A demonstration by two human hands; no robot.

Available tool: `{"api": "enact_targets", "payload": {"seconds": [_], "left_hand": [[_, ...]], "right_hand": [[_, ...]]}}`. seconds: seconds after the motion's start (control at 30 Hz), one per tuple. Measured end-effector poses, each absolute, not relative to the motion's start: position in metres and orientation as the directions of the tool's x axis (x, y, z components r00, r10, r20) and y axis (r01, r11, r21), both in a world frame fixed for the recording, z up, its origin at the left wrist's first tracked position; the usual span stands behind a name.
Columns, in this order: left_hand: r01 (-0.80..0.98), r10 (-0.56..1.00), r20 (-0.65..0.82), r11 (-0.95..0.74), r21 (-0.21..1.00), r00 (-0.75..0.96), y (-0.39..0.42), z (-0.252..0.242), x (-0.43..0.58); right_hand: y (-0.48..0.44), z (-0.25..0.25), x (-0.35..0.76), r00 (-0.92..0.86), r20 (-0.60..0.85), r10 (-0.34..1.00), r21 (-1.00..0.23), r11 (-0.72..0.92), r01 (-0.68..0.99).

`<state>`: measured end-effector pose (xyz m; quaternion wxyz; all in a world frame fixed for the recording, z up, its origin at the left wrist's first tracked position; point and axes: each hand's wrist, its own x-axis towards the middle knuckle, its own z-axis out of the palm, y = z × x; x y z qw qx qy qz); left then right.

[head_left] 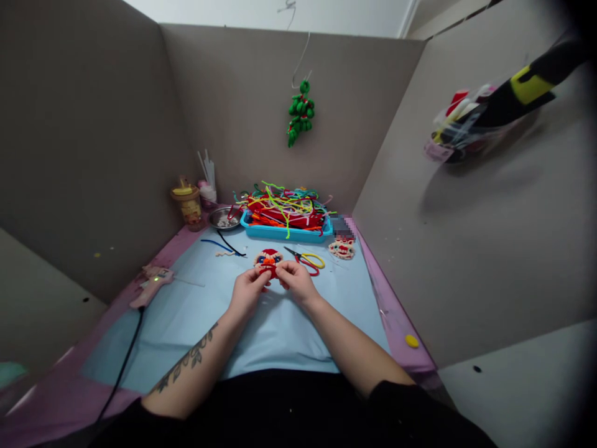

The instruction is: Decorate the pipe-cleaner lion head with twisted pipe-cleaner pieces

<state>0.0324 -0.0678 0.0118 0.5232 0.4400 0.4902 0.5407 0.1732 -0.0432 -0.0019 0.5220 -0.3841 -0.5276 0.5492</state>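
Note:
Between my two hands is a red and cream pipe-cleaner lion head [269,256] with dark blue eyes and an orange nose. My left hand [250,285] pinches its lower left edge, and my right hand [295,280] pinches the lower right edge. The fingers hide part of its lower half. Just beyond my right hand lie scissors [310,260] with one yellow and one red handle, blades pointing left. A second, similar cream and red lion face [342,249] rests farther right. Dark blue and black pipe cleaners [226,245] lie beyond my left hand.
A blue tray [284,233] heaped with colourful pipe cleaners stands at the back. Left of it are a metal bowl [224,218] and a lidded cup [189,205]. A pink glue gun [153,286] with a black cord lies left. Grey partitions [280,62] surround the table; a green ornament [301,113] hangs ahead.

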Motion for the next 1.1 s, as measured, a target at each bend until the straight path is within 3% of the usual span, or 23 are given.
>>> {"api": "enact_targets", "payload": {"seconds": [0.27,0.5,0.67,0.97,1.1], "left_hand": [[0.205,0.995,0.069,-0.082,0.975,0.067,-0.067,0.018,0.025],[0.455,0.962,0.240,-0.274,0.847,0.133,-0.066,0.019,0.023],[0.494,0.957,0.225,-0.288,0.820,0.183,-0.063,0.017,0.020],[0.498,0.953,0.238,-0.300,0.814,0.185,-0.059,0.018,0.016],[0.477,0.973,0.196,-0.232,0.848,0.124,-0.058,0.022,0.014]], "right_hand": [[-0.045,0.003,0.177,-0.210,0.120,0.970,-0.990,0.102,-0.097],[-0.047,0.003,0.170,-0.188,0.118,0.975,-0.984,0.088,-0.157],[-0.048,0.001,0.168,-0.178,0.082,0.981,-0.972,0.039,-0.233],[-0.045,-0.002,0.169,-0.212,0.023,0.977,-0.989,-0.010,-0.150],[-0.044,-0.003,0.170,-0.256,0.000,0.967,-0.993,-0.030,-0.116]]}}
